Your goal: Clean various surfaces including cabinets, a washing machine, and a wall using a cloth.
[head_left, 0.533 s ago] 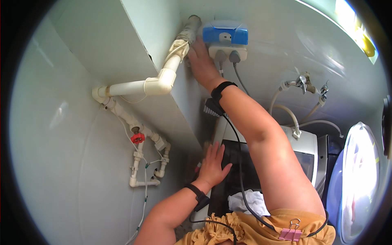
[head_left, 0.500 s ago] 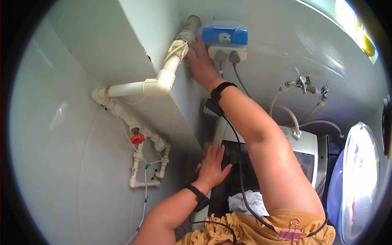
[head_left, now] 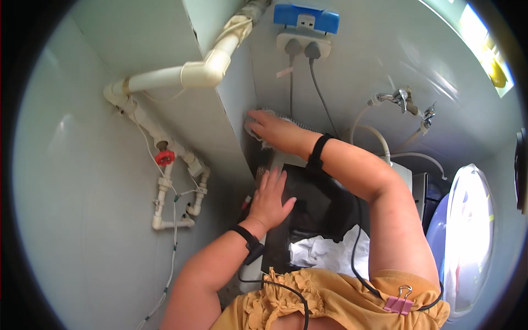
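White crumpled cloth (head_left: 254, 135) under right hand (head_left: 270, 128) fingers, grip unclear; likely light, soft, best bunched mid-fold. Left hand (head_left: 268, 204) spread near glossy black lid (head_left: 312, 193).

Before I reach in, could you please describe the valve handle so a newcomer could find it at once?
Near the wall at the picture's left, find the white pipes. Follow them down to the small loop at their lower end; the valve handle sits at its upper left. It is bright red, while the pipes around it are white.
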Available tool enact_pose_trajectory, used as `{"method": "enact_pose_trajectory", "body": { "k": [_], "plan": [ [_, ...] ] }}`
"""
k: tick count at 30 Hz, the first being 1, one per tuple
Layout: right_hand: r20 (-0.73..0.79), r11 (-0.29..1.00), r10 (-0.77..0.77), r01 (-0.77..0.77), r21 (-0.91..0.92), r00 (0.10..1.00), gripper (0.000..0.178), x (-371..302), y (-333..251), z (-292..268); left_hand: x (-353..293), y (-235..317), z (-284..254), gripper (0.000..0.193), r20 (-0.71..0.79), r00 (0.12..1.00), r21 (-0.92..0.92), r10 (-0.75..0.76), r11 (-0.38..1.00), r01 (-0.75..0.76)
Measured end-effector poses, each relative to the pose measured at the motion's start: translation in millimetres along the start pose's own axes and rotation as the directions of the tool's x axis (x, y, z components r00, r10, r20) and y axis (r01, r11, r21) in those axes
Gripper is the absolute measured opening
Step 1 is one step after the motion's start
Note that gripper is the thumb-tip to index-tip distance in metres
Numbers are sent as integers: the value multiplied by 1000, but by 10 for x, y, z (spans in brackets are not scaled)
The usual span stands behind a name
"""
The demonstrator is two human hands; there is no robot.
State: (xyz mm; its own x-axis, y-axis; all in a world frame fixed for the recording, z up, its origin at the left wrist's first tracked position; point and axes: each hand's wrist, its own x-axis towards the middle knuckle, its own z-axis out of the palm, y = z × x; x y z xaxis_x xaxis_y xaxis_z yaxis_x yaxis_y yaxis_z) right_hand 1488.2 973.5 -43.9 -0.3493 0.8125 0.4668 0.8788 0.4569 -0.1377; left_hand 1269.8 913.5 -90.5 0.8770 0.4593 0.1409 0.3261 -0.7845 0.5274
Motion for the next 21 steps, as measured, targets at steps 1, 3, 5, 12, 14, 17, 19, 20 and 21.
{"method": "enact_pose_trajectory", "body": {
  "k": [1, 3, 5, 12, 14, 17, 19, 20, 21],
  "plan": [
    [5, 998, -8, 8, -57, 1000, 47, -74, -13, -18, 17, -9, -5, 76, 13, 1000, 11, -14, 1000, 14],
    [139, 988, 153, -148, -50, 978, 45, -124, 58, -77, 10, -20, -8, 76, 13, 1000, 5, -25, 1000, 25],
    [160, 876, 482, -478, -69, 861, 32, -127, 215, -105, 15, -1, -8, 76, 19, 1000, 6, -20, 1000, 19],
    [220, 619, 678, -383, -686, 701, 37, 62, 783, 297, 59, 51, 14, 76, 45, 999, 8, -29, 1000, 28],
    [49, 597, 720, -583, -550, 692, 47, 293, 807, 346, 57, 41, -14, 76, 60, 997, 16, -46, 999, 46],
    [11, 524, 820, -744, -414, 572, 50, 493, 955, 362, 75, 49, -20, 77, 55, 998, 2, -22, 1000, 22],
    [14, 513, 824, -734, -444, 567, 40, 582, 973, 498, 81, 25, -30, 78, 68, 998, -67, -7, 998, 12],
    [13, 513, 824, -736, -442, 567, 40, 579, 955, 575, 67, 15, -22, 78, 69, 998, -65, -8, 998, 12],
    [112, 534, 830, -722, -440, 546, 37, 549, 910, 660, 50, 12, -10, 77, 54, 998, -39, 10, 999, -8]
  ]
}}
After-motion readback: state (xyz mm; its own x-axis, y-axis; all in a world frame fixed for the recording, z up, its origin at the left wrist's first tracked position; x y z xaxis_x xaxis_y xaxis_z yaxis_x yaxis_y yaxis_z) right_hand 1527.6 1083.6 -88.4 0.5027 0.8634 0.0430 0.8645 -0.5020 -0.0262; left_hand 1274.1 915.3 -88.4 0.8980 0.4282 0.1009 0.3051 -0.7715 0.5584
